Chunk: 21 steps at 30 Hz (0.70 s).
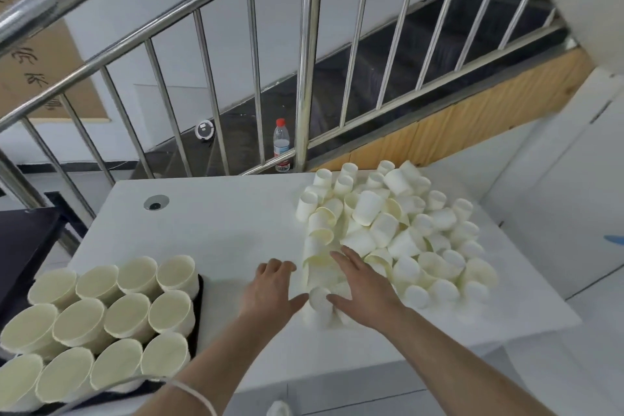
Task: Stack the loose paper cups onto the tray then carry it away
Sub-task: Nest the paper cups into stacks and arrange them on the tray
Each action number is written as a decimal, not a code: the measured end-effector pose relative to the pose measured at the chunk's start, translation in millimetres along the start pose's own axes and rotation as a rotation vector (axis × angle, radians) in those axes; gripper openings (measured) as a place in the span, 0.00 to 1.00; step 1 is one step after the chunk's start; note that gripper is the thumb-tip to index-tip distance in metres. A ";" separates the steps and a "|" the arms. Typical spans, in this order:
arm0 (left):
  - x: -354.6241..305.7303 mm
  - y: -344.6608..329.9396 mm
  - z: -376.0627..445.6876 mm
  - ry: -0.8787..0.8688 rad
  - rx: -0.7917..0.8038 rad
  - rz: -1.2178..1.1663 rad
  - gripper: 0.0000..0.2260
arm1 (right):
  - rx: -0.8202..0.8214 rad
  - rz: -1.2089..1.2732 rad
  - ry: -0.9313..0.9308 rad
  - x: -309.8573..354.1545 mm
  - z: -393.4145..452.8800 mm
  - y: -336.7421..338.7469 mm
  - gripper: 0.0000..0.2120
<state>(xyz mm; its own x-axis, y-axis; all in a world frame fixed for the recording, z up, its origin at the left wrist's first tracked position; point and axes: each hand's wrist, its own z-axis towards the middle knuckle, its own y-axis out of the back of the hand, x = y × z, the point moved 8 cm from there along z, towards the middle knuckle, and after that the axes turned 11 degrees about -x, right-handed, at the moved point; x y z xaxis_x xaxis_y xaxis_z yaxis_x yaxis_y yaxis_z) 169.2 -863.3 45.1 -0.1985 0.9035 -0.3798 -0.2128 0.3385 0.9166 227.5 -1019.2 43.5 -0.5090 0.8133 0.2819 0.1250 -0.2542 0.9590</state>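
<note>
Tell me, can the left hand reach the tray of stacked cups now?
Probably yes. The left hand lies open on bare table just right of the tray, and nothing stands between them.

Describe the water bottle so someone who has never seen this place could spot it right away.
Start at the white table and look past its far edge to the steel stair railing. At the foot of the thick post, just behind the bars, stands the water bottle. It is clear plastic with a red cap and a red and white label, the only coloured, upright thing near the all-white paper cups.
</note>
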 end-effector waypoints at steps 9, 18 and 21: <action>-0.5 -37.7 86.4 0.029 0.061 -0.028 0.25 | 0.031 -0.031 -0.109 -57.7 83.5 -6.4 0.37; 4.9 -55.4 161.6 0.027 0.087 -0.054 0.25 | -0.173 0.022 -0.403 -121.4 162.9 17.9 0.28; 2.2 -60.8 176.5 0.028 0.095 -0.055 0.25 | -0.200 0.034 -0.449 -139.5 177.9 23.4 0.28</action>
<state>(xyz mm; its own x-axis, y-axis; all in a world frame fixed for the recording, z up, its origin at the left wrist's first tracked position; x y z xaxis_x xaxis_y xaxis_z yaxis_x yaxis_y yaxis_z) 350.6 -835.5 10.7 -0.2158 0.8759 -0.4316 -0.1328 0.4116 0.9016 453.0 -1045.4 31.6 -0.0844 0.9369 0.3393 -0.0530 -0.3443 0.9374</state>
